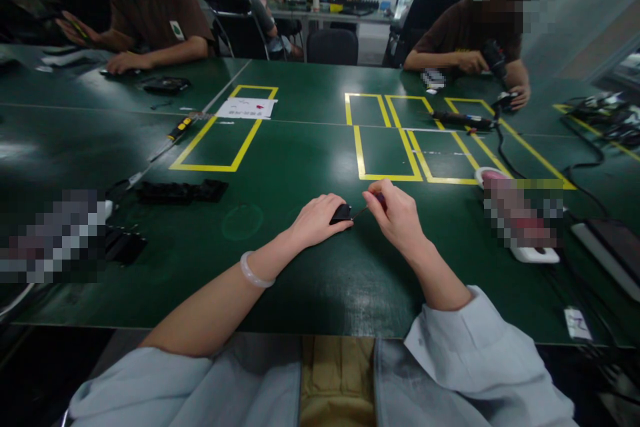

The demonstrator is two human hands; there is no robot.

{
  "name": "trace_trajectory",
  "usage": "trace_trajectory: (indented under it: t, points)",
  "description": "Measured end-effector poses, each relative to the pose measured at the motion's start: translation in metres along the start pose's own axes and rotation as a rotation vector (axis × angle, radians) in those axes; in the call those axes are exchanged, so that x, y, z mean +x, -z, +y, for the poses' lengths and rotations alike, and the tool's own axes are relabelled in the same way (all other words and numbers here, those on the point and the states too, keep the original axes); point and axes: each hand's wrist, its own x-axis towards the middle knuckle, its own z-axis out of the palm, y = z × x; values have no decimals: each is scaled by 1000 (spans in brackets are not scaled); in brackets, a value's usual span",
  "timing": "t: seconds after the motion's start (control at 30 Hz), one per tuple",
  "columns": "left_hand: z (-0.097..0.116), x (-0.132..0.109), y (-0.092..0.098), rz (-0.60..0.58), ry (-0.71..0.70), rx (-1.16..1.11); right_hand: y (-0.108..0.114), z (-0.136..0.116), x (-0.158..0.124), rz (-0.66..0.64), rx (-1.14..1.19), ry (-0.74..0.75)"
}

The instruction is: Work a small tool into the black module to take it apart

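Near the middle of the green table (300, 153), my left hand (320, 217) is closed over a small black object (341, 214) and holds it against the tabletop. My right hand (393, 210) pinches the dark handle (380, 199) of a thin tool, perhaps a screwdriver. Its slim shaft (361, 212) points left and down, with its tip at the right end of the black object. My left palm and fingers hide part of that object. Most of the handle is covered by my right fingers.
Black parts (183, 191) lie left of my hands. A yellow-and-black tool (180, 128) and a paper sheet (247, 108) are farther back. A black electric driver (463, 121) and a white-edged device (520, 217) lie right, with cables. People sit across the table.
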Motion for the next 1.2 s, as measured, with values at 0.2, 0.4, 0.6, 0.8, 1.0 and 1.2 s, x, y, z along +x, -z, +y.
trace_trajectory:
  t: [0.2,0.4,0.6,0.8,1.0,1.2]
  points:
    - [-1,0,-1,5,-3,1,-1,0,-1,21,16,-21]
    - [-1,0,-1,3,2,2,1,-1,1,0,14,14]
    - [0,0,0,-6,7,2,-2,2,-1,13,16,0]
    - [-1,0,-1,9,5,-5,-2,2,-2,19,9,4]
    - [-1,0,-1,5,4,-4,2,-1,0,7,20,5]
    - [-1,0,-1,-1,17,-7,-1,1,-2,5,42,-23]
